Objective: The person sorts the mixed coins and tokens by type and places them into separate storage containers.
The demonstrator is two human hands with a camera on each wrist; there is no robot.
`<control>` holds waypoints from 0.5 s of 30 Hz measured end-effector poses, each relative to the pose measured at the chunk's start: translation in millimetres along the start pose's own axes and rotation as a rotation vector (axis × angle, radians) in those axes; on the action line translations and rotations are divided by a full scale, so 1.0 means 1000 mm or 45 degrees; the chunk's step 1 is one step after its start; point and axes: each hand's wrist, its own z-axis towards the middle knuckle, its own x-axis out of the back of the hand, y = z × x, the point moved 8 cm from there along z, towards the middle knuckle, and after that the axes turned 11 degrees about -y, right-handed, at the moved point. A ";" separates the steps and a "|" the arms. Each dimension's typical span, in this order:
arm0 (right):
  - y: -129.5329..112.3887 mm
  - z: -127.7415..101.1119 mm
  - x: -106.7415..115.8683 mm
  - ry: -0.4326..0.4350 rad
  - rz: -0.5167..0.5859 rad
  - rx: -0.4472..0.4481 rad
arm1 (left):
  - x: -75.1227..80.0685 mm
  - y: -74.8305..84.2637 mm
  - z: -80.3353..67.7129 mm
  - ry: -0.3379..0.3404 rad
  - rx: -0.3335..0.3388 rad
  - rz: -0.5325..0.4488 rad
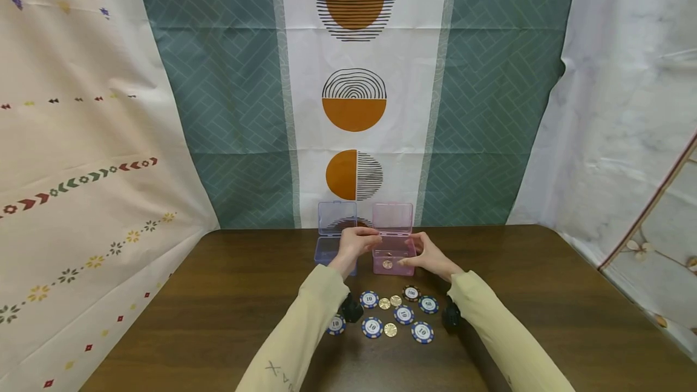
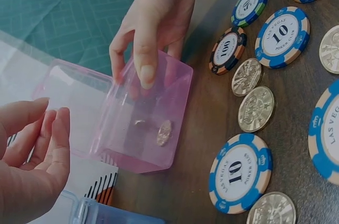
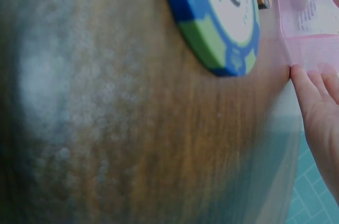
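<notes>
A pink clear plastic box point(image 1: 376, 266) stands on the table with its lid raised. A gold coin point(image 2: 164, 133) lies in it, with a smaller glint beside it. My right hand point(image 1: 430, 257) grips the box at its right side, thumb on the near wall and fingers behind. Above the box's left side, my left hand point(image 2: 34, 152) hovers with bent fingers, thumb close to the fingertips; I see nothing between them. Left of the pink box is a blue clear box point(image 1: 327, 249), also with its lid up, partly covered by my left hand.
Several poker chips lie nearer me, such as a blue 10 chip point(image 1: 422, 332), a 50 chip point(image 1: 428, 304) and a black-and-orange 100 chip point(image 1: 411, 293). Gold coins point(image 1: 390, 329) lie among them. A patterned cloth point(image 1: 234, 138) hangs behind the table point(image 1: 218, 307).
</notes>
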 end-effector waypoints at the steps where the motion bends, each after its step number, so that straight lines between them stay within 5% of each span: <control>1: 0.000 0.000 0.000 0.002 0.003 0.002 | 0.000 0.002 0.000 -0.005 -0.002 0.010; 15: -0.030 -0.014 -0.007 -0.038 0.043 -0.005 | 0.000 0.018 -0.014 -0.109 -0.004 0.134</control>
